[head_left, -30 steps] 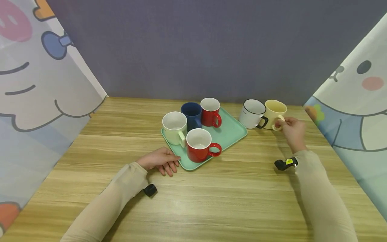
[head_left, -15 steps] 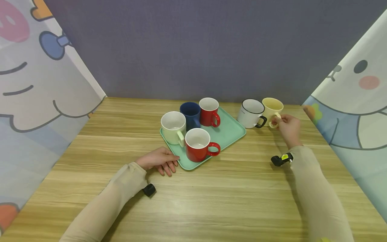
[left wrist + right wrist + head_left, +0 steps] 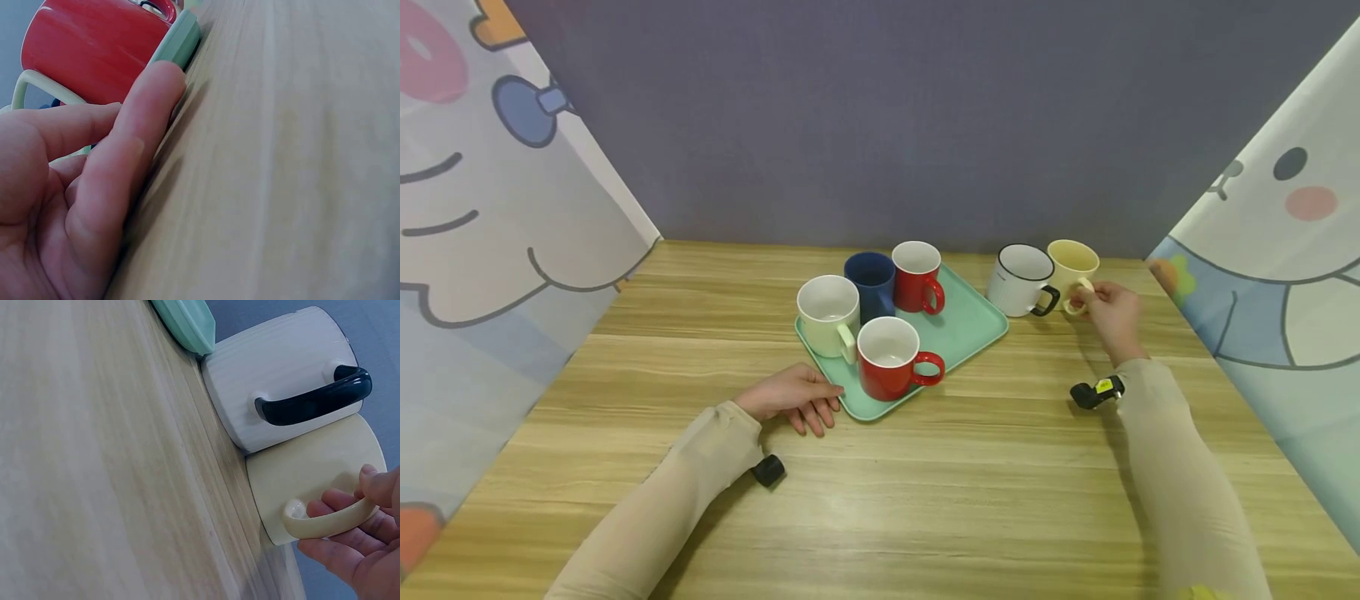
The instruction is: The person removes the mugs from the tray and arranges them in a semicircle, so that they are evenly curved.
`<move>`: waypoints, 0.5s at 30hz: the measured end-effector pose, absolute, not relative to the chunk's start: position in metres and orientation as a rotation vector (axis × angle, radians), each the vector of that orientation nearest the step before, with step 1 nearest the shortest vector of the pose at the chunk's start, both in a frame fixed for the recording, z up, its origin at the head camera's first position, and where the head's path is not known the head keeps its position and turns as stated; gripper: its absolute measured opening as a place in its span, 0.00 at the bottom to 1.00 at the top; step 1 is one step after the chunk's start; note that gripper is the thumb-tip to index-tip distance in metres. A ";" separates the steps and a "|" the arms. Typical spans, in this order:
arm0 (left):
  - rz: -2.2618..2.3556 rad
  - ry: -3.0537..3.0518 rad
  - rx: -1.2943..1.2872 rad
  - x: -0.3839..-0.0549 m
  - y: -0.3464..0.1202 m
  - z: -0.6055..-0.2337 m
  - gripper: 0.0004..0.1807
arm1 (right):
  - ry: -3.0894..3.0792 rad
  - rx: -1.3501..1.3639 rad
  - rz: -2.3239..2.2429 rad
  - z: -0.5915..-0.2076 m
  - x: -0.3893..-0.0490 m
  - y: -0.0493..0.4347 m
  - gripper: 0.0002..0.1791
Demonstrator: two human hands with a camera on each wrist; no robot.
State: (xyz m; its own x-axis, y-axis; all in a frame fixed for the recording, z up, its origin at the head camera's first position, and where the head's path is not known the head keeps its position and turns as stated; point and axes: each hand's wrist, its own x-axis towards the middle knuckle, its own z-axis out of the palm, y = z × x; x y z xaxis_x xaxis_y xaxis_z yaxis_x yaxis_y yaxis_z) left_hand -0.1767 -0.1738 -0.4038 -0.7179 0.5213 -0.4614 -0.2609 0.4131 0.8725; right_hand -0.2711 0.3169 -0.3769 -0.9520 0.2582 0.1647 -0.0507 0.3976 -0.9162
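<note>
A pale yellow mug (image 3: 1067, 277) stands upright on the table at the back right. My right hand (image 3: 1114, 317) pinches its handle (image 3: 331, 522) between thumb and fingers. Close against it on the left is a white mug (image 3: 1017, 287) with a black rim and handle. My left hand (image 3: 790, 396) is at the near-left edge of a mint-green tray (image 3: 970, 329), its thumb on the rim and its index finger along the outside. On the tray sit a red mug (image 3: 880, 375), a pale green mug (image 3: 827, 329), a navy mug (image 3: 872, 296) and a smaller red mug (image 3: 913, 287).
The wooden table (image 3: 880, 500) meets a grey-blue back panel (image 3: 880, 125). Cartoon-printed side walls (image 3: 527, 192) flank it. Bare tabletop lies in front of the tray and between the arms. The white mug stands just right of the tray's corner.
The yellow mug, with my right hand on its handle, has shifted slightly back and left toward the white mug. My left hand and the tray have stayed put; the head view drifted a little.
</note>
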 end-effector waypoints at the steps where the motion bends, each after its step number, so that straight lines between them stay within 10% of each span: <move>1: 1.375 1.946 0.218 -0.177 -0.174 -0.404 0.18 | -2.374 -0.181 1.581 -0.377 -0.271 0.317 0.12; 15: 1.377 1.937 0.205 -0.176 -0.173 -0.402 0.18 | -2.383 -0.194 1.591 -0.376 -0.272 0.319 0.15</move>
State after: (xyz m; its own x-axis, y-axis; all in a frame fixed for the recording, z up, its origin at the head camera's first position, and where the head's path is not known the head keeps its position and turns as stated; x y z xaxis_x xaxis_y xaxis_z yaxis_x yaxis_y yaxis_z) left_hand -0.1764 -0.1732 -0.4015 -0.7151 0.5162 -0.4714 -0.2756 0.4115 0.8687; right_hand -0.2719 0.3194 -0.3756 -0.9550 0.2575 0.1473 -0.0373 0.3884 -0.9207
